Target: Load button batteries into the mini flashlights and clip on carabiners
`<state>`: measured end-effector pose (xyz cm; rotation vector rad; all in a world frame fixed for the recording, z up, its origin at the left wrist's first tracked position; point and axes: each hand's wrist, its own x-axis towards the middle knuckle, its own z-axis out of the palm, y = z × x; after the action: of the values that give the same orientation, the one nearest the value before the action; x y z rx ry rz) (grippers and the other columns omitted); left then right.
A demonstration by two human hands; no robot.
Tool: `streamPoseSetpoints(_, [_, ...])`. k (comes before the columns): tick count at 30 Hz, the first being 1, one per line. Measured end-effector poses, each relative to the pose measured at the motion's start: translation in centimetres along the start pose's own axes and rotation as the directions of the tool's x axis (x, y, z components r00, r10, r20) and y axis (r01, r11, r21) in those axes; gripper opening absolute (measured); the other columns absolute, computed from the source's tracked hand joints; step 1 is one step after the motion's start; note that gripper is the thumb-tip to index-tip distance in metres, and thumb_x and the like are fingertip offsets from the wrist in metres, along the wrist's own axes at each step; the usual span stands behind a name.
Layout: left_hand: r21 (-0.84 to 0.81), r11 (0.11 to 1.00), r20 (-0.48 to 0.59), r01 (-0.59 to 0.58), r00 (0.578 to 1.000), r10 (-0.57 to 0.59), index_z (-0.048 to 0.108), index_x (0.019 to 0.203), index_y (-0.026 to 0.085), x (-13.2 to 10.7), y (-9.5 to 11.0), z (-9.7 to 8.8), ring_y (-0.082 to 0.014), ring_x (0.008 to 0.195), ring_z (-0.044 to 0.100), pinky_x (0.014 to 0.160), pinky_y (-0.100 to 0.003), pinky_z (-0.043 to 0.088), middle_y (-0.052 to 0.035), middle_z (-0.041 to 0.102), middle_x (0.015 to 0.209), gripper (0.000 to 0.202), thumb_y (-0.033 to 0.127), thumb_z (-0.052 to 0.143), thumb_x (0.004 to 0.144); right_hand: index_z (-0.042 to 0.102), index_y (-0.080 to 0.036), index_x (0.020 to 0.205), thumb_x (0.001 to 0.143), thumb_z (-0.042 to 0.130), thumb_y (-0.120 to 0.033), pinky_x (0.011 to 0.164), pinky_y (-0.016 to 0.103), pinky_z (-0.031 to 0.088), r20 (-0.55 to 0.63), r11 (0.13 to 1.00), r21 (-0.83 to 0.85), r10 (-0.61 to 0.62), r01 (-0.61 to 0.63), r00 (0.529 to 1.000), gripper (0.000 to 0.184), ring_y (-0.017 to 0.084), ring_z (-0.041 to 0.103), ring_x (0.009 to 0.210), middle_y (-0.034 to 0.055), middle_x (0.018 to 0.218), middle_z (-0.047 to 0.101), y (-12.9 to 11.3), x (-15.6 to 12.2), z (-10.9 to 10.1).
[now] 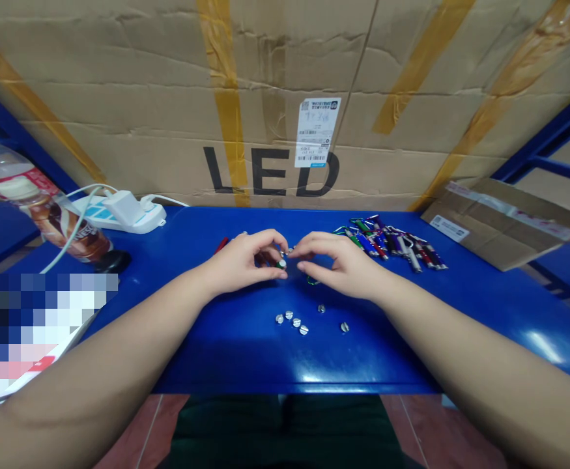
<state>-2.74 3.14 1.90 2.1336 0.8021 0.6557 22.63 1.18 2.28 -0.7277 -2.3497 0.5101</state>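
Note:
My left hand is curled around a small green keychain flashlight; only its pale round end shows, and the fingers hide the rest. Facing it, my right hand has its thumb and fingers apart, the fingertips close to the left ones. Small shiny bits lie between the two hands, too small to name. Below the right thumb is part of a green carabiner clip. Several small silver slotted caps are scattered on the blue table nearer to me. Behind the left hand a red piece is partly hidden.
A pile of coloured keychain flashlights with clips lies to the right, beside a small cardboard box. A white power strip and a drink bottle are at the left. A large taped carton walls off the back.

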Motion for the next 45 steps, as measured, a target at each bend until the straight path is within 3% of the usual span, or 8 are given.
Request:
streamPoseSetpoints(4, [0.180, 0.984, -0.006, 0.014, 1.000, -0.013, 0.063, 0.119, 0.024, 0.1, -0.4, -0.6, -0.0196, 0.089, 0.076, 0.073, -0.027, 0.055, -0.0018, 0.081, 0.101, 0.034, 0.035, 0.075, 0.089, 0.078, -0.018, 0.114, 0.097, 0.061, -0.019, 0.099, 0.046, 0.051, 0.127, 0.946, -0.319, 0.103, -0.057, 0.987, 0.024, 0.026, 0.063, 0.106, 0.0131, 0.111, 0.066, 1.3, 0.0, 0.3])
streamPoseSetpoints(7, [0.224, 0.975, -0.023, 0.008, 1.000, -0.003, 0.065, 0.118, 0.024, 0.1, -0.5, -1.0, -0.0186, 0.088, 0.075, 0.074, -0.027, 0.055, -0.0011, 0.081, 0.102, 0.031, 0.035, 0.073, 0.090, 0.075, -0.021, 0.124, 0.098, 0.059, -0.020, 0.098, 0.048, 0.050, 0.197, 0.910, -0.412, 0.132, -0.040, 0.971, 0.031, 0.028, 0.060, 0.108, 0.0137, 0.116, 0.064, 1.5, 0.1, 1.1])
streamPoseSetpoints(16, [0.261, 0.965, -0.039, 0.018, 0.999, -0.008, 0.067, 0.116, 0.024, 0.0, -0.3, -1.3, -0.0204, 0.091, 0.075, 0.075, -0.029, 0.056, -0.0024, 0.080, 0.102, 0.029, 0.036, 0.070, 0.090, 0.075, -0.022, 0.125, 0.103, 0.053, -0.021, 0.099, 0.046, 0.050, 0.216, 0.957, -0.289, 0.060, 0.006, 0.974, 0.031, 0.026, 0.058, 0.110, 0.0123, 0.117, 0.063, 0.8, 0.4, 1.8])
streamPoseSetpoints(24, [0.269, 0.963, -0.044, 0.022, 0.999, -0.011, 0.067, 0.115, 0.024, 0.0, -0.5, -1.3, -0.0200, 0.092, 0.075, 0.074, -0.028, 0.055, -0.0015, 0.080, 0.102, 0.028, 0.035, 0.071, 0.090, 0.077, -0.021, 0.125, 0.103, 0.052, -0.021, 0.095, 0.044, 0.049, 0.202, 0.913, -0.405, 0.142, -0.049, 0.969, 0.033, 0.026, 0.058, 0.105, 0.0131, 0.111, 0.061, 1.0, 0.4, 2.1])
streamPoseSetpoints(28, [0.272, 0.962, -0.041, 0.035, 0.999, -0.025, 0.067, 0.115, 0.024, 0.0, -0.6, -1.3, -0.0208, 0.092, 0.075, 0.075, -0.029, 0.055, -0.0021, 0.080, 0.101, 0.029, 0.037, 0.071, 0.090, 0.079, -0.022, 0.121, 0.102, 0.054, -0.023, 0.092, 0.045, 0.048, 0.247, 0.893, -0.447, 0.181, -0.054, 0.952, 0.031, 0.026, 0.057, 0.100, 0.0128, 0.108, 0.061, -0.5, -0.3, 1.4])
streamPoseSetpoints(36, [0.266, 0.963, -0.044, 0.040, 0.999, -0.029, 0.068, 0.115, 0.024, 0.1, -0.7, -1.2, -0.0223, 0.094, 0.075, 0.078, -0.031, 0.056, -0.0040, 0.079, 0.102, 0.032, 0.040, 0.072, 0.089, 0.082, -0.025, 0.115, 0.107, 0.049, -0.045, 0.088, 0.044, 0.047, 0.315, 0.932, -0.356, 0.185, -0.065, 0.931, 0.039, 0.024, 0.055, 0.092, 0.0103, 0.101, 0.061, -4.6, -2.3, -0.1])
streamPoseSetpoints(41, [0.272, 0.962, -0.055, 0.032, 0.998, -0.017, 0.068, 0.115, 0.024, 0.0, -0.5, -1.3, -0.0224, 0.094, 0.075, 0.077, -0.031, 0.056, -0.0044, 0.079, 0.102, 0.031, 0.041, 0.072, 0.089, 0.080, -0.025, 0.119, 0.105, 0.052, -0.038, 0.089, 0.046, 0.047, 0.336, 0.919, -0.391, 0.200, -0.056, 0.920, 0.034, 0.025, 0.054, 0.093, 0.0104, 0.102, 0.060, -5.0, -2.8, -0.3])
streamPoseSetpoints(45, [0.285, 0.958, -0.047, 0.024, 0.999, -0.011, 0.068, 0.116, 0.025, -0.1, -0.5, -1.3, -0.0227, 0.096, 0.075, 0.079, -0.032, 0.056, -0.0041, 0.079, 0.104, 0.032, 0.042, 0.073, 0.089, 0.079, -0.023, 0.119, 0.105, 0.046, -0.027, 0.091, 0.048, 0.049, 0.326, 0.921, -0.362, 0.272, -0.146, 0.905, 0.036, 0.025, 0.056, 0.096, 0.0105, 0.100, 0.061, -4.1, -4.6, -1.8])
